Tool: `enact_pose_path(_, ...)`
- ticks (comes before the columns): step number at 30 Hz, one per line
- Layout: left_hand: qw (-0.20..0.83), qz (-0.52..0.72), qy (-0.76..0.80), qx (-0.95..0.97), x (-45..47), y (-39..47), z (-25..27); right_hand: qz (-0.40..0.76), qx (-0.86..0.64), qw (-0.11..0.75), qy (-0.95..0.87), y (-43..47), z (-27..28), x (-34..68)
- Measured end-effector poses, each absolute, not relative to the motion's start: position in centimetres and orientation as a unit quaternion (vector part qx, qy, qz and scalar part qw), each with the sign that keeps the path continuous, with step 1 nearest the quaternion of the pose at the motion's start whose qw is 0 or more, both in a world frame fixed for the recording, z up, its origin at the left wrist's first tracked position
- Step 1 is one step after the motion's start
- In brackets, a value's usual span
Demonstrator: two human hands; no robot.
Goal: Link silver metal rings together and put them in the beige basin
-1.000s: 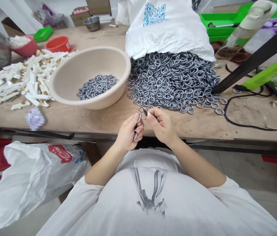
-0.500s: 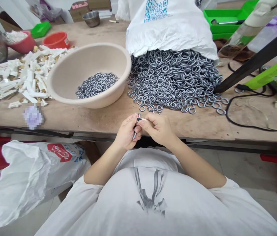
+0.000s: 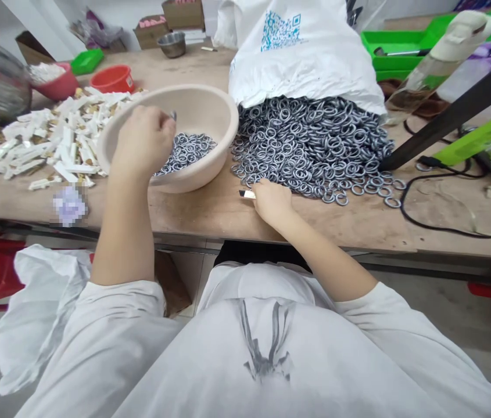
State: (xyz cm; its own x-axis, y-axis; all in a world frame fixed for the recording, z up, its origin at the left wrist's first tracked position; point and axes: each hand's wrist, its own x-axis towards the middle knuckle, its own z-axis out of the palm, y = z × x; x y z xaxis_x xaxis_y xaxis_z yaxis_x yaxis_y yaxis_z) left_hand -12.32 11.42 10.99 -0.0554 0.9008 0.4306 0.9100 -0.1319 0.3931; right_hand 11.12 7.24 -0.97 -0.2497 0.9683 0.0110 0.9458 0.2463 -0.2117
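Observation:
My left hand (image 3: pixel 144 139) is over the left part of a beige basin (image 3: pixel 221 113), closed, with a small bit of a grey ring (image 3: pixel 173 116) sticking out past its fingers. Inside the basin lies a heap of grey metal-looking rings (image 3: pixel 193 150). My right hand (image 3: pixel 272 203) is at the front edge of a larger pile of the same rings (image 3: pixel 310 145). Its fingers grip a small flat white tool with a slanted black tip (image 3: pixel 247 194), pointing left. Whether those fingers also touch a ring is hidden.
A white sack (image 3: pixel 306 64) spills the large pile. White plastic pieces (image 3: pixel 71 142) lie left of the basin, near a red bowl (image 3: pixel 112 79). At the right stand a black bar (image 3: pixel 450 110), a green strip (image 3: pixel 480 136) and a clear bottle (image 3: pixel 428 75); a black cord (image 3: pixel 411 215) curls there.
My hands were together at the table's front edge, a ring and the tool between them. The left has gone up and left over the basin; the right has moved slightly forward to the pile.

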Motion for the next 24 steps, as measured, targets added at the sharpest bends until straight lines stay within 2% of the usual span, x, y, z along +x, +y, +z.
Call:
enact_pose_path(2,0.033,-0.229,-0.665,-0.710,-11.9,10.6,10.5,0.090,-0.605,0.083,-0.787,7.6,-0.7,11.5)
enact_pose_path(5,0.031,-0.291,-0.579,-0.761,-8.9,7.2,8.4,0.185,-0.571,0.197,-0.775,7.2,-0.2,13.1)
enact_pose_path(9,-0.102,-0.302,-0.470,-0.823,-4.6,3.3,4.5,0.431,-0.469,0.349,-0.687,5.4,1.2,14.8)
enact_pose_path(12,-0.211,-0.349,-0.457,-0.790,-3.0,2.4,2.1,0.531,-0.402,0.421,-0.616,4.1,2.0,14.7)
enact_pose_path(15,-0.353,-0.392,-0.460,-0.714,-2.2,1.9,0.8,0.553,-0.370,0.503,-0.552,3.3,2.0,13.9)
enact_pose_path(18,-0.508,-0.453,-0.439,-0.586,-1.3,1.2,0.3,0.557,-0.359,0.521,-0.538,2.9,1.6,13.2)
enact_pose_path(21,-0.589,-0.502,-0.418,-0.476,-0.6,0.6,0.2,0.555,-0.360,0.503,-0.556,2.7,1.2,12.9)
enact_pose_path(24,-0.633,-0.513,-0.393,-0.426,-0.2,0.3,0.5,0.504,-0.386,0.509,-0.582,2.6,0.8,13.2)
